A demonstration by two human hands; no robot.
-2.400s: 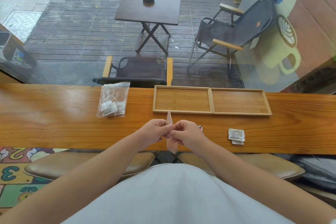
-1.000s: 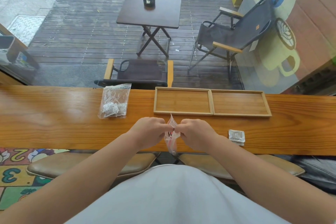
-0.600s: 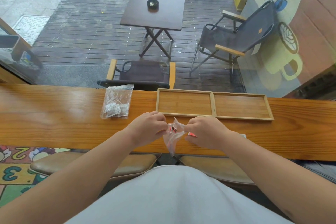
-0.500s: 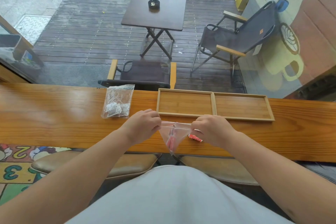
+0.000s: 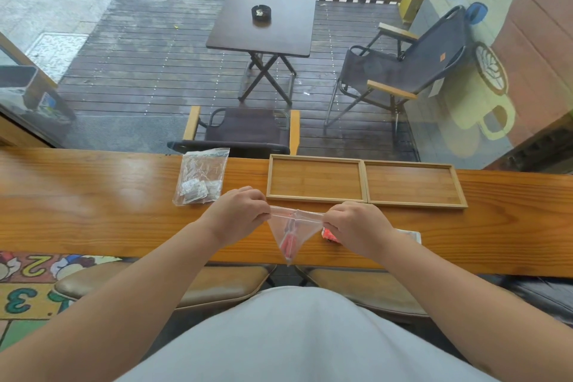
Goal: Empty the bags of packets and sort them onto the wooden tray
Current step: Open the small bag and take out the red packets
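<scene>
My left hand and my right hand each pinch one side of the mouth of a small clear bag, stretched wide between them above the counter's near edge. Red packets show inside it. A red packet lies on the counter just under my right hand. White packets peek out past my right wrist. A second clear bag holding white packets lies flat to the left. The wooden tray, with two empty compartments, sits just beyond my hands.
The long wooden counter runs across the view against a window. Brown padded stools stand below its near edge. Outside the glass are a small table and folding chairs.
My hands have moved apart, pulling the bag's mouth from a narrow pinch into a wide stretched opening. The red packet on the counter has come into view.
</scene>
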